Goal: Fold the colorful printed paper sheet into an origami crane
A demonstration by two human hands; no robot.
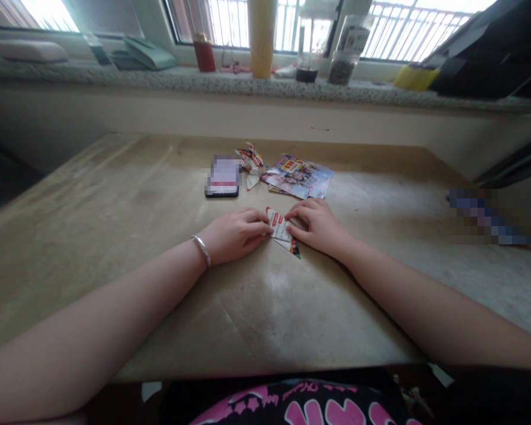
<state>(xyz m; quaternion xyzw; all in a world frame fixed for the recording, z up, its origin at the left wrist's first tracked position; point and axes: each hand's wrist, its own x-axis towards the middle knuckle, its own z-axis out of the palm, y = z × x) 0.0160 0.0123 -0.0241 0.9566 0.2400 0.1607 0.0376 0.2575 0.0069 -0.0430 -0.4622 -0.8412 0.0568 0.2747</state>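
A small piece of folded printed paper (279, 226), white with red labels, lies on the table between my hands. One pointed, darker coloured corner of it sticks out toward me. My left hand (241, 234), with a silver bangle at the wrist, pinches the paper's left edge, its fingers bent. From the other side my right hand (318, 226) holds the right edge with thumb and curled fingers. Just beyond them sit a folded paper figure (252, 167) with pointed ends and a stack of colourful printed sheets (301, 177).
A phone (223, 177) with a blurred screen lies left of the paper figure on the wooden table (128, 195). At the far right is a blurred bluish item (487, 218). Bottles, jars and a yellow object (415, 77) line the stone windowsill (234, 84) behind.
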